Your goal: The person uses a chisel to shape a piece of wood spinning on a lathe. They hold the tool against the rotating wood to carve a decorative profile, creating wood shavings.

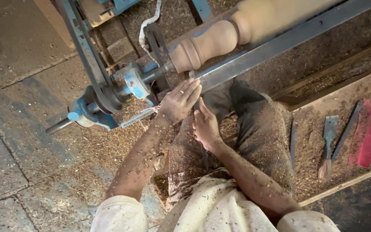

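Right hand [205, 125] clamps the chisel handle [204, 152], left hand [179, 102] apparently presses the blade onto the tool rest [275, 45]; feed lightly into the turned wood [211, 43].

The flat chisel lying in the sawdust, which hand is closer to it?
Right. The right hand is nearer the flat chisel, which lies well off to its right; the left hand is farther, up by the metal rail.

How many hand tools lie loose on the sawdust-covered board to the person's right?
3: a dark narrow tool nearest the leg, a broad-bladed chisel in the middle, and a long thin tool slanting beside the red piece. Sawdust may hide others.
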